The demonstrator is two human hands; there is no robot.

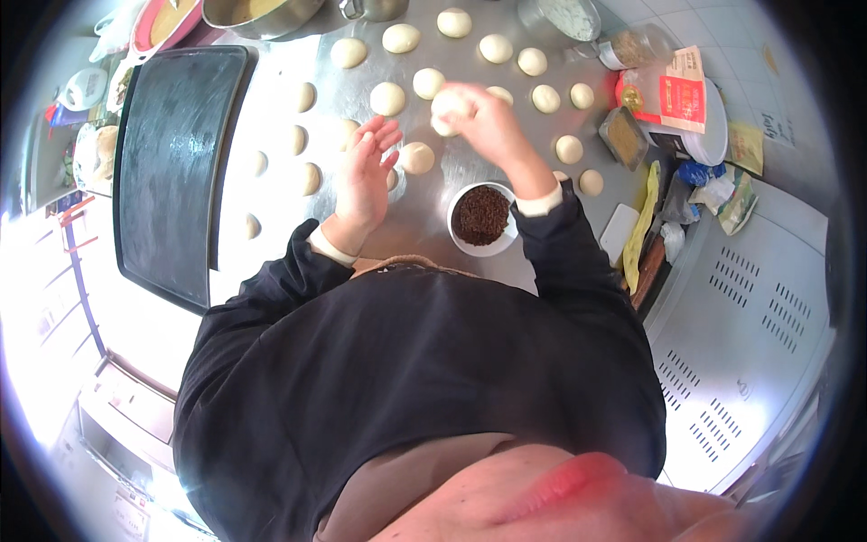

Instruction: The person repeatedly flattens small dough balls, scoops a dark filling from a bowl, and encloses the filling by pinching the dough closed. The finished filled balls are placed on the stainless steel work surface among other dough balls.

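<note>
Several round dough balls lie spread over a steel worktop [433,210]. My right hand [484,125] grips a pale dough ball [450,107] between thumb and fingers, with another pale piece of dough just beneath it. To the left, my left hand [366,169] is raised with its fingers apart and nothing in it, partly covering dough balls behind it. One dough ball [417,158] sits just right of my left hand. Closer to my body, a white bowl [455,237] holds a dark brown crumbly filling [481,215].
A black baking tray [177,162] stands at the left. Metal bowls [261,27] line the far edge. At right are a spice jar [635,47], a white tub [716,129] with a red packet [681,95], a small container [623,139] and a yellow cloth [642,234].
</note>
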